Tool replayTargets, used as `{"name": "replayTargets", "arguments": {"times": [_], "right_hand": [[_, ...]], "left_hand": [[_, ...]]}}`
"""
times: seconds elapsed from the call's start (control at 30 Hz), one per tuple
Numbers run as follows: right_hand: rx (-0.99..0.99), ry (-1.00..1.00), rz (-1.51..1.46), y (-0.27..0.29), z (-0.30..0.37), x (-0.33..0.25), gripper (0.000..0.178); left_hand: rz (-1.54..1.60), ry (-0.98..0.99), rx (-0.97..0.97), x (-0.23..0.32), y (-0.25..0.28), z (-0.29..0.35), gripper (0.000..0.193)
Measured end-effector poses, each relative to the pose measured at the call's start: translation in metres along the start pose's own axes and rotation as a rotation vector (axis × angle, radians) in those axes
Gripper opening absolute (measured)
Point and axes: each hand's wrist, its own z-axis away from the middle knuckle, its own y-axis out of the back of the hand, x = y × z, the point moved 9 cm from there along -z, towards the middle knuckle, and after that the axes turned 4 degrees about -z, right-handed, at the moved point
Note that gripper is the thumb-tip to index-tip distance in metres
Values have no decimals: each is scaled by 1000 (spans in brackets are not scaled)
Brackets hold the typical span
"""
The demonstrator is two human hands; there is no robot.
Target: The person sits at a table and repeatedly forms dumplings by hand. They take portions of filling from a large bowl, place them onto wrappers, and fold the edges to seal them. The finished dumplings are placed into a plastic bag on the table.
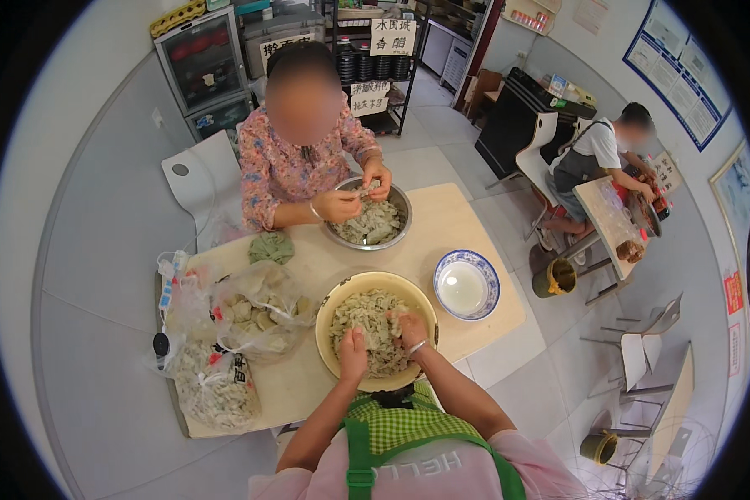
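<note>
In front of me, a yellow basin (378,281) stands on the table, holding a mass of small, pale green food pieces (365,310). My left hand (353,353) is over the basin's near left part, its fingers drawn together at the food; what they hold, if anything, is hidden. Deeper in the same basin, my right hand (412,328) has its fingers curled around some pale green food pieces. A bracelet circles my right wrist. Just right of the basin sits a blue-and-white bowl (494,287) with whitish liquid in it.
Across the light wooden table (442,212), a person (285,162) pinches food over a steel bowl (406,221). Bags of food (218,396) and a green bundle (271,247) lie left. Another person (596,154) works at a farther table. Chairs (642,350) stand right.
</note>
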Motion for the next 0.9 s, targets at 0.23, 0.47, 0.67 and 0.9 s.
{"name": "replayTargets", "arguments": {"times": [0.23, 0.47, 0.67, 0.9], "right_hand": [[-386, 553, 918, -62, 47, -26, 40], [-277, 403, 1182, -67, 58, -28, 16], [-158, 484, 1104, -49, 38, -22, 17], [53, 43, 482, 21, -13, 9, 34]], "left_hand": [[30, 20, -181, 8, -24, 5, 31], [-436, -118, -135, 25, -18, 14, 33], [-463, -167, -113, 59, -14, 26, 35], [-130, -120, -99, 47, -10, 15, 38]]}}
